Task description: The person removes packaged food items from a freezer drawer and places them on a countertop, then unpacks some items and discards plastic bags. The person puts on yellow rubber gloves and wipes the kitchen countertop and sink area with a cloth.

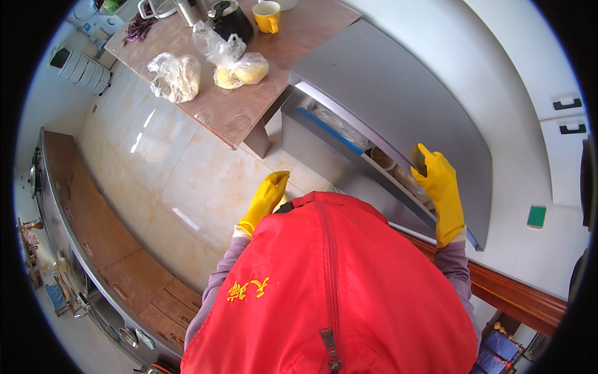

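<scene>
My left hand (267, 196), in a yellow rubber glove, hangs over the tiled floor with its fingers bent together. Something pale shows beside its palm, partly covered by the red garment; whether the hand holds it I cannot tell. My right hand (438, 184), gloved the same way, lies at the edge of a large grey panel (397, 89) of a refrigerator or freezer. Its thumb and forefinger are spread with nothing between them. Below the panel, a grey compartment (322, 154) stands part open. Inside are clear plastic bags (338, 124) and a round container (382, 159).
A brown covered table (275, 100) bears two plastic bags of food (243, 70) (176, 77), a black pot (230, 23) and a yellow mug (267, 17). A counter with brown cabinets (126, 262) curves along the left. White cabinets (563, 154) stand right; a wooden rail (514, 290) runs lower right.
</scene>
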A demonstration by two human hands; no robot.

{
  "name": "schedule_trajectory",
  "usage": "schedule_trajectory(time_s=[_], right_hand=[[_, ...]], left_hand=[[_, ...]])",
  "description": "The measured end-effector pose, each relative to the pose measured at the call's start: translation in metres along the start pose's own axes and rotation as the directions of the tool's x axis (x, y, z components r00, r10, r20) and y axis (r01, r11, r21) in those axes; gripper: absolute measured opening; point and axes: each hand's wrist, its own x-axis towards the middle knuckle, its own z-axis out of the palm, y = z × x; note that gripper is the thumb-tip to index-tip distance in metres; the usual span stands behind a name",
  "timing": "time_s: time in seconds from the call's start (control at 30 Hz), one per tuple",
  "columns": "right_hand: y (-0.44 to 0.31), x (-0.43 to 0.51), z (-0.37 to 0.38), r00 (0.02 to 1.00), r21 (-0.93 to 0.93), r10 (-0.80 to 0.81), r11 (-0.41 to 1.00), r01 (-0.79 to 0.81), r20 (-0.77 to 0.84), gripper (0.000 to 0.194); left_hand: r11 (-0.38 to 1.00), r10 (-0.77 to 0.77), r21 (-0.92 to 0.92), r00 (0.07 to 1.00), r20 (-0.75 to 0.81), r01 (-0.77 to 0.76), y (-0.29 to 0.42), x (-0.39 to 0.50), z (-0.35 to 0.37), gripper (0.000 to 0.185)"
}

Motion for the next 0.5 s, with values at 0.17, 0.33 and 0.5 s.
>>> schedule_trajectory(time_s=[0.17,0.33,0.5], right_hand=[[-0.002,0.003,-0.004,0.999,-0.015,-0.036,0.999,0.036,-0.037,0.054],[-0.001,0.004,-0.008,1.0,-0.043,-0.018,0.999,0.018,0.001,0.054],[0.0,0.008,-0.01,1.0,-0.013,-0.004,1.0,0.004,0.017,0.056]], left_hand=[[0.911,0.392,0.12,0.918,0.05,-0.396,0.044,0.037,0.015,0.034],[0.669,0.677,0.257,0.714,0.179,-0.698,0.105,0.094,0.068,0.032],[0.53,0.634,0.447,0.686,0.356,-0.721,0.129,0.14,0.131,0.033]])
